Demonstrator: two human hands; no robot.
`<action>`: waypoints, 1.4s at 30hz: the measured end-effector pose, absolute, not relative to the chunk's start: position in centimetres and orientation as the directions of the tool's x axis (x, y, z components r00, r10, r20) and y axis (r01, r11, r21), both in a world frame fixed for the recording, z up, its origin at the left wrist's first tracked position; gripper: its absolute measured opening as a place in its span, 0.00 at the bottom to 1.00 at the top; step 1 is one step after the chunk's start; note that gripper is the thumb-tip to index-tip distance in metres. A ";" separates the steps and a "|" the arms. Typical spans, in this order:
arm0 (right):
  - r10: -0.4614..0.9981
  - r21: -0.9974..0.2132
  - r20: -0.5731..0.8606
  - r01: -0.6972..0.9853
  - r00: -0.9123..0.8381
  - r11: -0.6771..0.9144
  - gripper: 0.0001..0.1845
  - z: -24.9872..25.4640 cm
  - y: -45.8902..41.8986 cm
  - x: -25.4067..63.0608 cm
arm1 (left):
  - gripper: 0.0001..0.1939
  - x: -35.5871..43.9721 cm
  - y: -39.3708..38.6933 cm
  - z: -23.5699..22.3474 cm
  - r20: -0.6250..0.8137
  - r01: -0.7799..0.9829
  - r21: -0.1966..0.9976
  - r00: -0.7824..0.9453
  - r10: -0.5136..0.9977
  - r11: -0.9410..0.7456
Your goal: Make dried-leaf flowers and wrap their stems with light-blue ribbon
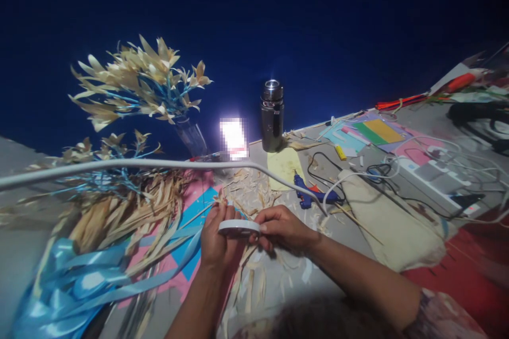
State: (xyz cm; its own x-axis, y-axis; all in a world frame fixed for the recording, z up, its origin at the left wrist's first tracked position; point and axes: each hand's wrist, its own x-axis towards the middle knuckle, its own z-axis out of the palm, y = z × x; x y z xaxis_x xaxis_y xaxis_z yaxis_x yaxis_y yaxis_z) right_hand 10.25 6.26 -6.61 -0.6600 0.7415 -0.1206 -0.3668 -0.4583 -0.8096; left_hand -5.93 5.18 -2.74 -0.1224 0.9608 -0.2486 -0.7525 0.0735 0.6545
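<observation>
My left hand (214, 241) and my right hand (282, 228) both grip a white roll of tape (238, 227), held flat between them just above the table. The fingers of each hand are curled round the roll's rim. A thin dried leaf piece (220, 198) sticks up by my left fingertips. Below the hands lie scattered dried leaf strips (254, 286) on the grey table (286, 280).
A blue glue gun (306, 196) lies just beyond my right hand. A steel flask (272, 115), a vase of leaf sprigs (139, 85), blue ribbon (79, 280), a white cable (119, 165), coloured paper sheets (369, 132), a power strip (433, 175) and a cloth (393, 222) surround them.
</observation>
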 end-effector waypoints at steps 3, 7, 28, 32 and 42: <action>0.731 -0.813 -0.154 -0.335 -0.665 -0.476 0.13 -6.3 6.5 10.4 | 0.20 -6.4 5.2 -2.7 -0.164 -0.651 0.759 -0.164 0.973 0.018; 0.758 -0.878 -0.205 -0.226 -0.620 -0.422 0.10 -6.0 6.5 10.3 | 0.18 -6.6 4.8 -2.5 -0.070 -0.531 0.847 -0.179 0.981 -0.037; 0.907 -0.898 -0.112 -0.349 -0.407 -0.268 0.12 -5.8 6.4 10.0 | 0.17 -5.3 3.8 -1.3 -0.027 -0.532 0.815 -0.429 0.903 -0.228; 0.899 -0.902 -0.070 -0.358 -0.433 -0.243 0.10 -6.0 6.6 10.2 | 0.16 -5.6 3.8 -1.3 -0.016 -0.523 0.822 -0.415 0.909 -0.224; 0.900 -0.932 -0.061 -0.299 -0.431 -0.206 0.12 -5.9 6.7 10.4 | 0.16 -5.7 3.5 -1.8 0.065 -0.435 0.863 -0.409 0.910 -0.257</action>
